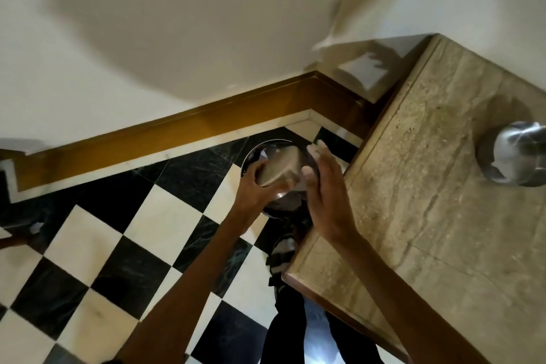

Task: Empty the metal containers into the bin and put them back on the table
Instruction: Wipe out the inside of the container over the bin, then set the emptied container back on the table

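Tipping a metal container (279, 168) over the bin (267, 154) on the checkered floor (124, 248), the person stands close against the table (428, 186). The left hand (254, 186) grips the container from its near-left side, base turned up towards us; the right hand (322, 186) is flat and loose, fingers straight, pressed at or just beside its right edge, though the blur makes contact hard to confirm. The container sits directly above the bin's mouth, between the two hands, with its long axis running roughly left to right. A second container (515, 154) waits on the table, well off to the right, so the right hand is nearer to it and to the tabletop for setting this one back.
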The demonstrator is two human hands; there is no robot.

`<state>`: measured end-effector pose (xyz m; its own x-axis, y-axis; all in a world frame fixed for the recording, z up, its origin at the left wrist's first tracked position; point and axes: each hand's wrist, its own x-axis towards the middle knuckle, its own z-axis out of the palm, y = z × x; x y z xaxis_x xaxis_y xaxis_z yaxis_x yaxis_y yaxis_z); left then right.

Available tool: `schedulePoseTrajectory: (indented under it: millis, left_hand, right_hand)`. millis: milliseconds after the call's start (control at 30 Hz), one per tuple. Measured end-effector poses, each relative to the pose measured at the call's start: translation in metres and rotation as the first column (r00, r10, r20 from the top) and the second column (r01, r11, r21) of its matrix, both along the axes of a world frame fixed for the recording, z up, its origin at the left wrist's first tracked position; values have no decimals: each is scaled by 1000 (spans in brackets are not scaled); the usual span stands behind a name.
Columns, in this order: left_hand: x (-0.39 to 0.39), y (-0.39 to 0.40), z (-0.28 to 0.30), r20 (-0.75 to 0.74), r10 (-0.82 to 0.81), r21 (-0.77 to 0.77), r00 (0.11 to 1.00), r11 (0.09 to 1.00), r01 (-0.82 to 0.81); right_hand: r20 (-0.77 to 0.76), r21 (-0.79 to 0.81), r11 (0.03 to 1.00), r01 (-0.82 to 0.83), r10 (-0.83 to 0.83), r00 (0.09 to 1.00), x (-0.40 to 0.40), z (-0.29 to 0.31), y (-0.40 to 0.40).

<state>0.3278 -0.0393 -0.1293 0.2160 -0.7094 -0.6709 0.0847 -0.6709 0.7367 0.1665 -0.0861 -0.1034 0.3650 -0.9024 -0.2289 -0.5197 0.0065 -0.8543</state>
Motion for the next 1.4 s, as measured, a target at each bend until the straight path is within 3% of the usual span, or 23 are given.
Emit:
schedulePoseTrajectory:
  millis: [67, 100, 167, 233, 300, 467, 667, 767, 867, 967, 1100, 1400]
  left_hand:
    - [-1, 0, 16, -414, 117, 48, 903, 993, -107]
    - [-1, 1, 24, -536, 157, 68, 829, 987, -143]
    - [-10, 3, 38, -675, 215, 115, 705, 975, -188]
    - [-24, 0, 54, -728, 313, 192, 611, 947, -257]
    - [-39, -5, 71, -696, 410, 252, 589, 908, -335]
    - [-99, -14, 109, -430, 533, 280, 729, 846, -453]
    - [-197, -1, 124, -36, 433, 56, 901, 901, -431]
    - [-267, -3, 130, -19, 293, 19, 956, 956, -293]
    - [-331, -13, 133, -47, 202, 128, 978, 972, -195]
    - [-391, -29, 129, -103, 212, 231, 972, 955, -184]
    - [-455, -63, 118, -128, 211, 245, 969, 954, -175]
    - [-503, -124, 117, -152, 210, 182, 966, 967, -181]
  right_hand:
    - [145, 243, 957, 155, -194, 970, -5, 1, -13]
    - [204, 360, 918, 167, -252, 946, -8, 3, -19]
    - [276, 483, 869, 112, -272, 922, -12, 13, -26]
    - [289, 453, 885, 111, -264, 920, -19, 27, -26]
    - [253, 395, 904, 166, -280, 926, -31, 39, -24]
    - [167, 322, 898, 299, -365, 916, -91, 59, -15]
    - [69, 275, 844, 461, -495, 866, -191, 71, 5]
    - [9, 281, 776, 564, -590, 807, -259, 74, 16]
    - [-57, 287, 724, 627, -641, 766, -320, 72, 19]
    - [-111, 276, 689, 670, -669, 735, -379, 71, 11]
    - [-146, 216, 681, 700, -686, 713, -441, 64, -15]
    - [-77, 206, 684, 700, -702, 708, -483, 53, -79]
